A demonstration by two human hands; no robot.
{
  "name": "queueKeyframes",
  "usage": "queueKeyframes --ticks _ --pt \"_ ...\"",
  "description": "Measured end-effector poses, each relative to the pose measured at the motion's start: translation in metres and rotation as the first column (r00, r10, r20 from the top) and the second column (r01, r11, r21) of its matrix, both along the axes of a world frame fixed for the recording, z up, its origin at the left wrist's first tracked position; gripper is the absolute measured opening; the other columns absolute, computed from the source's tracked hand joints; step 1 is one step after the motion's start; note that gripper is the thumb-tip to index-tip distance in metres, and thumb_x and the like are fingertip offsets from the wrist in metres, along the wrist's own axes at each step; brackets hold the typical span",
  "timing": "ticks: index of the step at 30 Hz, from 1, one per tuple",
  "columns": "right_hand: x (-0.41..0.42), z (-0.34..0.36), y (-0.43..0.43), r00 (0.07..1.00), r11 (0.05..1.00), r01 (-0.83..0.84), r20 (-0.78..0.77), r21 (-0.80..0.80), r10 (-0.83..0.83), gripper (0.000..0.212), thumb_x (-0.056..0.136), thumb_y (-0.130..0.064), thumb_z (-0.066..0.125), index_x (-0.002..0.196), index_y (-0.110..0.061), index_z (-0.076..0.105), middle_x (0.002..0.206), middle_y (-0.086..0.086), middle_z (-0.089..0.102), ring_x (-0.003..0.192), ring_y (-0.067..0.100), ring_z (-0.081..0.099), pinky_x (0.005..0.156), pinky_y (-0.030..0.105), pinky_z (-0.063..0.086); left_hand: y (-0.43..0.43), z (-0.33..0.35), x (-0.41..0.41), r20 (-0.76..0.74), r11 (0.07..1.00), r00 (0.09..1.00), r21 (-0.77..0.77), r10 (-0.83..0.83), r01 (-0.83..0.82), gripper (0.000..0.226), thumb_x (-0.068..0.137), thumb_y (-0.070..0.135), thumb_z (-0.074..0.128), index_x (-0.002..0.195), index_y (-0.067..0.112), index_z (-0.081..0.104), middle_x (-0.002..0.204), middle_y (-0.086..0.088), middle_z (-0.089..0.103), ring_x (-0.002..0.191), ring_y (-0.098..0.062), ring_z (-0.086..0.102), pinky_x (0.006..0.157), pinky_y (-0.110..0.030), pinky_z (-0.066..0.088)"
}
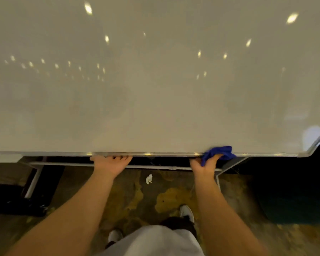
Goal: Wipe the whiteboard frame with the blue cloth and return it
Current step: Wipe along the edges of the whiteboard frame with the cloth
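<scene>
A large whiteboard fills the upper view, and its silver bottom frame [164, 154] runs across the middle. My right hand [204, 166] grips a bunched blue cloth [220, 153] and presses it against the frame near the right end. My left hand [110, 163] holds the frame's lower edge from beneath, its fingers curled under the rail. The two hands are well apart along the frame.
The board's metal stand has a crossbar [63, 164] and legs below the frame. A crumpled white scrap [149, 179] lies on the stained floor. My shoes [187, 212] stand close to the stand. Dark objects sit at the lower left.
</scene>
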State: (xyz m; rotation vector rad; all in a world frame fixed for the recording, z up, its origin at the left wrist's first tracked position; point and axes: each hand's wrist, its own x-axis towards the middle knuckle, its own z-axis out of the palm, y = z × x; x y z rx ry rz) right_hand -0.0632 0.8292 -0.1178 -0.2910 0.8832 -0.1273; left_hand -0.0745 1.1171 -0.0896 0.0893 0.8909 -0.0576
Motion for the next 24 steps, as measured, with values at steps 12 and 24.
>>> queueKeyframes --ticks 12,24 --pt "-0.014 0.011 0.101 0.966 0.963 -0.221 -0.171 -0.155 0.195 0.058 0.092 -0.055 0.054 0.136 -0.018 0.052 0.109 0.008 0.064 0.094 0.025 0.060 0.097 0.047 0.047 0.103 -0.005 -0.016 0.006 0.998 0.999 0.032 -0.046 0.046 0.069 0.088 0.068 0.041 0.129 0.013 0.049 0.123 -0.017 0.056 0.115 -0.037 0.055 0.106 -0.054 0.041" --pt "-0.029 -0.022 0.269 0.844 0.858 -0.513 -0.191 -0.019 0.500 0.015 0.100 -0.026 0.052 0.105 -0.015 0.061 0.087 0.009 0.064 0.073 0.022 0.058 0.069 0.035 0.048 0.107 -0.021 0.014 -0.142 0.971 0.984 0.228 0.106 -0.071 0.079 0.080 0.079 0.034 0.129 0.020 0.055 0.122 -0.014 0.059 0.105 -0.034 0.059 0.078 -0.045 0.054"
